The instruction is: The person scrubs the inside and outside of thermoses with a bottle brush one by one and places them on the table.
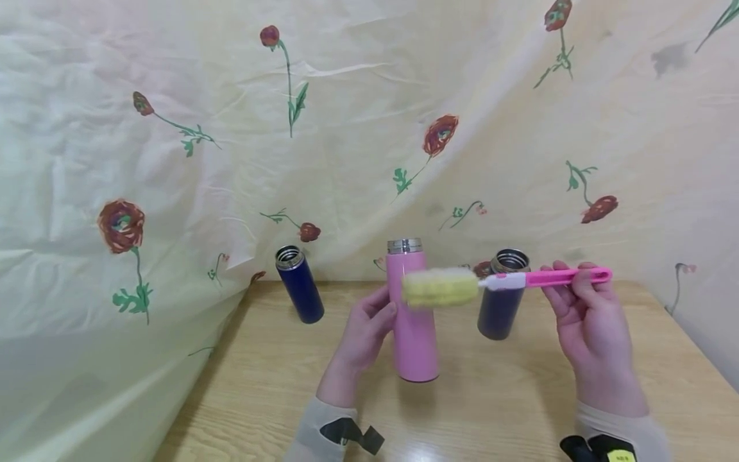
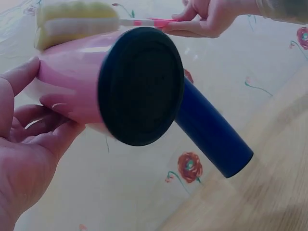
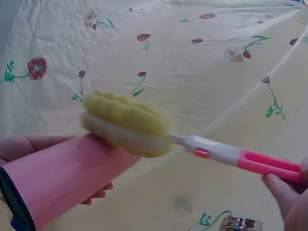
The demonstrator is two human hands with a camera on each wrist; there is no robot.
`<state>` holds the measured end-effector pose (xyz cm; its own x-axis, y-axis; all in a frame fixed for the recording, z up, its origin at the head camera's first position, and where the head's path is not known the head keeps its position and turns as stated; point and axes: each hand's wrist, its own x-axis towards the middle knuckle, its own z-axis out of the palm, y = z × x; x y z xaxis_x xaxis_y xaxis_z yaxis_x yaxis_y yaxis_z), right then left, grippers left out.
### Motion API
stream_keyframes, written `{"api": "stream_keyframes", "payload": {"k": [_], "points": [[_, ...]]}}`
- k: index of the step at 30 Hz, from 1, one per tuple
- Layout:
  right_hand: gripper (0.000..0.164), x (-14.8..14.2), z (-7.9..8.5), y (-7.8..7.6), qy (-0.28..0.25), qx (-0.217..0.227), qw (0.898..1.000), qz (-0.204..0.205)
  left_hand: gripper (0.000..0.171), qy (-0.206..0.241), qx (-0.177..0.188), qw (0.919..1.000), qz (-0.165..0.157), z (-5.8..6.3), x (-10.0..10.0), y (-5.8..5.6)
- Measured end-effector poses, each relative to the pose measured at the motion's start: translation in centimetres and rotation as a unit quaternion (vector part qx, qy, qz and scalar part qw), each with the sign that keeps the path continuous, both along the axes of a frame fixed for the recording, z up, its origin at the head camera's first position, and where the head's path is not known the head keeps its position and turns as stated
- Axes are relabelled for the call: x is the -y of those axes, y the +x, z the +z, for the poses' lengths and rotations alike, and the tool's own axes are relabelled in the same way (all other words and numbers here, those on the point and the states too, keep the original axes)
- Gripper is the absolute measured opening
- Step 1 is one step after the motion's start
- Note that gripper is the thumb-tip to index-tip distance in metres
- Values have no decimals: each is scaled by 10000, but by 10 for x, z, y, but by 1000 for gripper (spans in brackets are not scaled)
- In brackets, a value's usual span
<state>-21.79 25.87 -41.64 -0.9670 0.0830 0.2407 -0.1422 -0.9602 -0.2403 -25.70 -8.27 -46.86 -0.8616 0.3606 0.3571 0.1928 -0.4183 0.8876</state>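
My left hand (image 1: 366, 327) grips a pink bottle (image 1: 417, 346) round its side and holds it nearly upright. The bottle's metal neck (image 1: 405, 246) has no lid on it. In the left wrist view its dark base (image 2: 141, 86) faces the camera. A bottle brush (image 1: 548, 277) with a pink and white handle is in my right hand (image 1: 597, 327), pinched between thumb and fingers. Its yellow and white sponge head (image 1: 441, 287) lies across the front of the pink bottle. In the right wrist view the sponge head (image 3: 127, 125) appears against the bottle's side and is slightly blurred.
A dark blue bottle (image 1: 301, 289) stands at the left on the wooden table (image 1: 260, 385), its mouth open. Another dark blue bottle (image 1: 501, 311), also lidless, is at the right, behind the brush handle. A flowered cloth (image 1: 346, 160) hangs behind the table and along its sides.
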Motion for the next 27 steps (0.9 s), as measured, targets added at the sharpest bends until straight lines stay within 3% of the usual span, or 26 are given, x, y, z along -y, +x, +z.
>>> {"api": "stream_keyframes", "payload": {"k": [3,6,11,18,27], "points": [[8,4,2,-1,-627,31,9979,-152,55,-16,-137,9998,-161,-1,-2,0],[8,8,3,-2,-836,65,9961,-286,60,-40,-191,9995,-233,-1,-4,1],[8,16,3,-2,-696,183,9964,-446,73,-311,143,9993,149,-1,-9,3],[8,18,7,0,-614,541,9912,-1040,59,-705,561,9933,720,0,-15,3],[9,15,7,2,-643,473,9917,-1007,60,-809,587,9919,790,2,-9,4]]}}
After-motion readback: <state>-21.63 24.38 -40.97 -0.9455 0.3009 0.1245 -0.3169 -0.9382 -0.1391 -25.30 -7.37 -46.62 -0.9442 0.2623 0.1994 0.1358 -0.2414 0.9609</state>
